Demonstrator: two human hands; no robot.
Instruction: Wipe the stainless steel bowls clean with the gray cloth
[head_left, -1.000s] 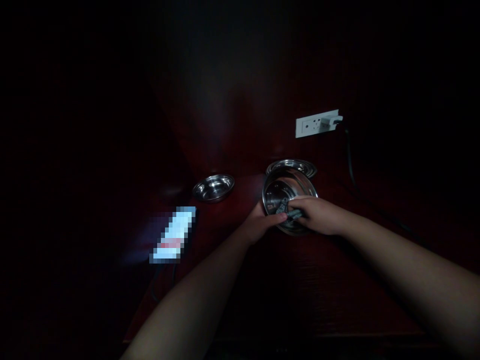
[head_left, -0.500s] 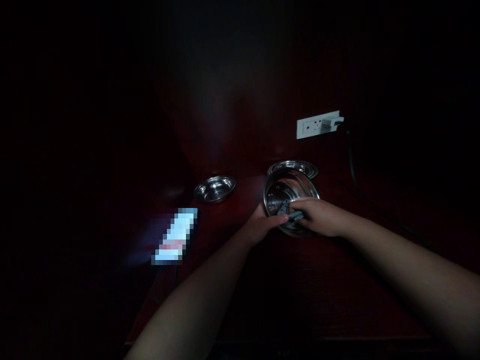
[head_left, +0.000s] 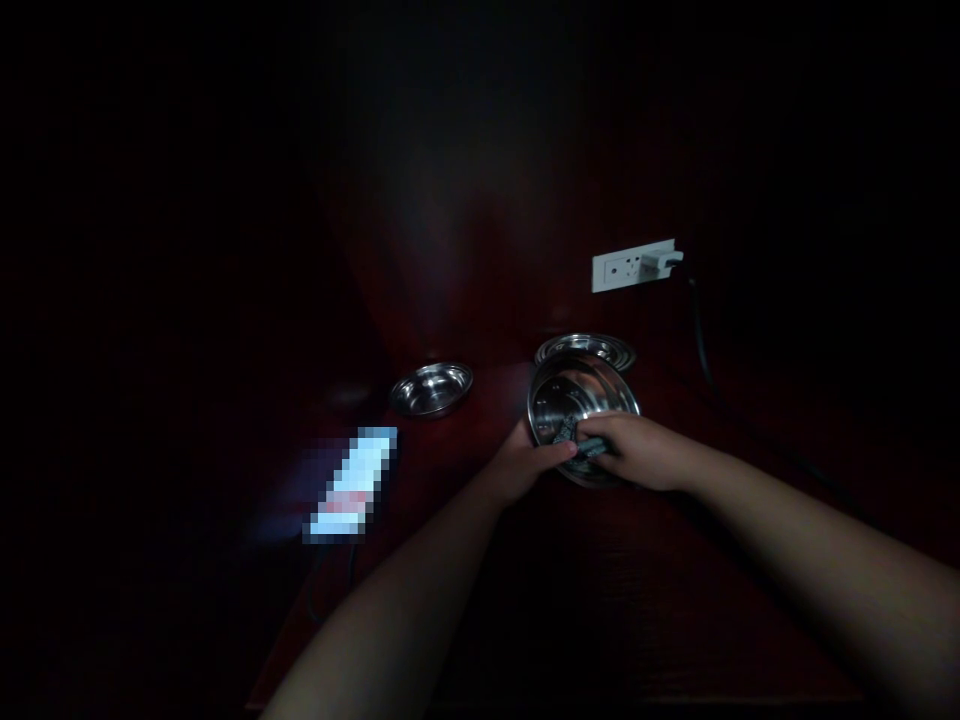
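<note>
A shiny steel bowl [head_left: 555,400] is tilted so that its inside faces me. My left hand [head_left: 519,465] grips its lower left rim, with the thumb over the edge. Inside the bowl, my right hand [head_left: 645,452] is closed on a dark grey patterned cloth [head_left: 592,446], pressed near the lower wall. The fingertips of the right hand are partly hidden. Just behind the bowl lies a round steel plate [head_left: 585,345], partly covered by it.
A shallow steel dish [head_left: 433,390] sits to the left on the dark red table [head_left: 480,380]. Nearer stands a lit, pixelated screen [head_left: 352,485] with a cable below. At the back right, a white wall socket [head_left: 630,267] holds a plug, its black cord [head_left: 700,335] running down to the table.
The whole view has shifted slightly, so things appear a little lower. Both hands keep their hold on the bowl and cloth, with hardly any movement of the cloth.
</note>
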